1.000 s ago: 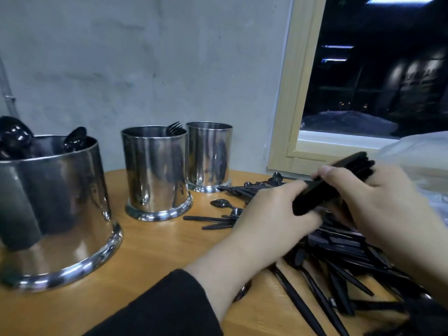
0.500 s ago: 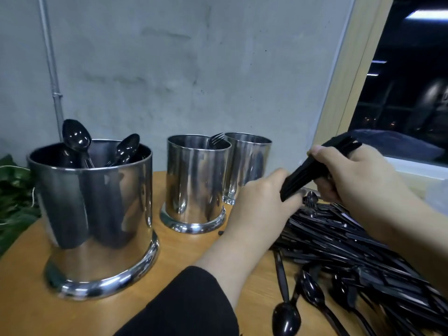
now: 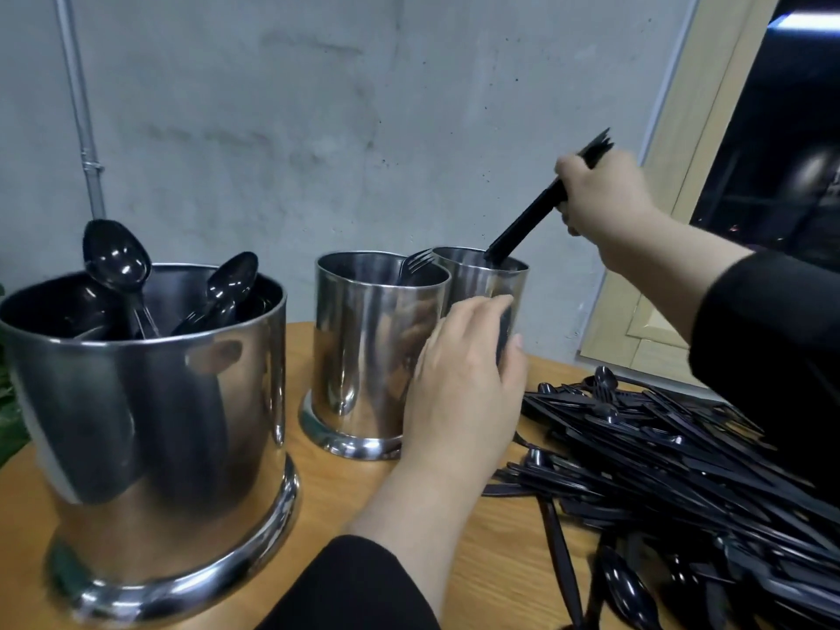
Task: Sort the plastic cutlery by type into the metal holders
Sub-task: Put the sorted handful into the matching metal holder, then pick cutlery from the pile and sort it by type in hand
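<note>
From my head camera, my right hand [image 3: 604, 193] is raised over the far holder [image 3: 488, 284], fingers clamped around a bundle [image 3: 527, 225] of black plastic cutlery. The bundle slants down and to the left, its lower end at or just inside the holder's rim; I cannot tell which type the pieces are, as the upper ends poking past my fist are blurred.

My left hand [image 3: 463, 384] rests lower, in front of that same holder, fingers curled loosely toward its wall with the thumb to the right. Whether this grip actually presses the metal or holds anything, I cannot tell.

The middle holder [image 3: 363, 347] stands touching the far one, on its left, and a single fork [image 3: 416, 263] leans inside it with the tines up above the rim. The near holder [image 3: 145, 429] stands well apart at the left, nearest to me, with spoons [image 3: 122, 266] standing in it, bowls upward.

All three holders stand on the wooden desk [image 3: 327, 497]. On its right side lies the pile [image 3: 672, 470] of unsorted black cutlery, handles mostly running the same way, with a few spoon bowls showing at its near and far edges.

Behind the desk are a grey wall [image 3: 318, 129], a thin pipe [image 3: 82, 115] running down it at the left, and a pale window frame [image 3: 682, 175] at the right.
</note>
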A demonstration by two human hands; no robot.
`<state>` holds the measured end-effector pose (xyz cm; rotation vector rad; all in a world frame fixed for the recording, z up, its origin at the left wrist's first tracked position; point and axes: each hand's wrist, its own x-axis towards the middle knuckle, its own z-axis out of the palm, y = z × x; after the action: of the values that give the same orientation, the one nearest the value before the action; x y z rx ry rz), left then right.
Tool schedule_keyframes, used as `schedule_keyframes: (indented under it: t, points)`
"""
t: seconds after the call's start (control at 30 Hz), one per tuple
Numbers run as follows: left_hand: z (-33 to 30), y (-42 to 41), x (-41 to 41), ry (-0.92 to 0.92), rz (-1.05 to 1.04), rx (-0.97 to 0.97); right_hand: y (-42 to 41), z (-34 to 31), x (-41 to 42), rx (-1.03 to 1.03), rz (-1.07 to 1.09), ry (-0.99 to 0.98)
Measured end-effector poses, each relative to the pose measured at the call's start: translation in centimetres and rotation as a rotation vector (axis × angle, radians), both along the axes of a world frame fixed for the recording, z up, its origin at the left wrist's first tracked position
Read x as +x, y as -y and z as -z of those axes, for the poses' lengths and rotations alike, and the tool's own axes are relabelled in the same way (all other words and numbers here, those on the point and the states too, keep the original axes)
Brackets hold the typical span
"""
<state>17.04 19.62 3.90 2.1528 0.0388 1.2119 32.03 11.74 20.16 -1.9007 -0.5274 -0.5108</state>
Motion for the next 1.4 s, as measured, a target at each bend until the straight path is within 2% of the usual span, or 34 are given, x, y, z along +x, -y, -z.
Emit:
schedule_keyframes:
  t: [0.23,0.4,0.63,0.73,0.87,0.97,1.03,1.27,1.4]
  points:
    - [0.4,0.2,0.3,0.015,0.032,-0.001,-2.5,3.8,4.3,-0.279,0.05,-0.182]
    - [0.3,0.3,0.2,-0.024,0.062,-0.006,-0.7,4.6,4.2,-0.376,0.118,-0.165]
    - [0.1,1.1,-0.5,-0.129,0.136,-0.01,6.0,6.5,1.4,-0.344,0.164,-0.018]
    - [0.3,1.6,-0.4,-0.252,0.184,0.033,9.9,8.2,-2.1,-0.518,0.123,0.018]
    - [1.1,2.6,-0.4,-0.52,0.268,0.182,15.1,10.5,-7.8,-0.733,0.093,0.008]
    - [2.1,3.4,-0.4,-0.726,0.336,0.28,18.7,12.5,-11.6,-0.776,0.066,-0.025]
    - [2.6,3.7,-0.2,-0.794,0.359,0.318,20.6,13.6,-13.9,-0.776,0.04,-0.027]
    - [2.3,5.1,-0.7,-0.809,0.347,0.334,22.3,15.8,-17.6,-0.835,-0.067,0.074]
    - [2.0,5.9,-1.2,-0.725,0.341,0.336,20.8,16.4,-19.0,-0.865,-0.14,0.144]
